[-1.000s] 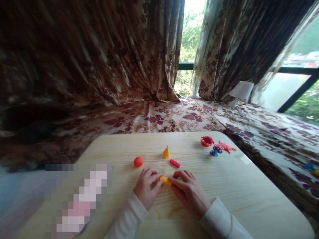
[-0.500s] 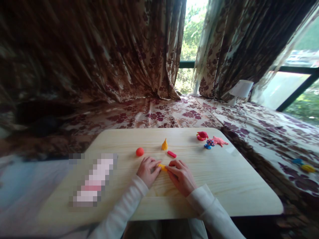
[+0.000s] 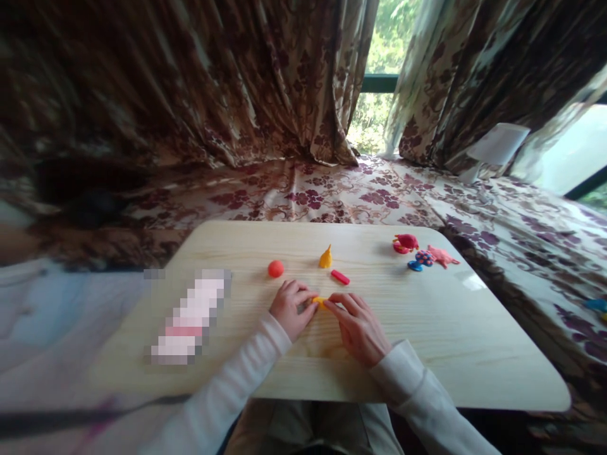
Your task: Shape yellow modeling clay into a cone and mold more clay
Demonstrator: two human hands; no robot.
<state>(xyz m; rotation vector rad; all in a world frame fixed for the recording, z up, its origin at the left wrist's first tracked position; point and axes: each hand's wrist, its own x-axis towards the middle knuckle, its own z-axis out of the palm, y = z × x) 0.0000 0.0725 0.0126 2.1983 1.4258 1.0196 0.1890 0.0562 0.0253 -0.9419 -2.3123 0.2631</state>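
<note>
A small yellow strip of modelling clay (image 3: 319,301) lies between the fingertips of both hands, low over the wooden table (image 3: 455,341). My left hand (image 3: 293,309) pinches its left end with thumb and fingers. At the right end, the fingers of my right hand (image 3: 361,328) are closed on the same strip. Just beyond the hands are an orange-red clay ball (image 3: 275,268), a yellow pear-shaped clay piece (image 3: 325,258) with a pointed top, and a short pinkish-red clay bar (image 3: 340,277). My fingers cover part of the strip.
Toward the back right stand a red clay figure (image 3: 406,242), a blue mushroom-like piece (image 3: 421,260) with dots and a flat pink figure (image 3: 443,256). A blurred-out oblong item (image 3: 190,319) lies on the left. Behind the table are a flowered couch cover (image 3: 308,199) and a white lamp (image 3: 500,144).
The view has tilted down and shifted a little left, so everything appears higher and further right. Both hands keep hold of the yellow clay strip, and its visible part looks thinner.
</note>
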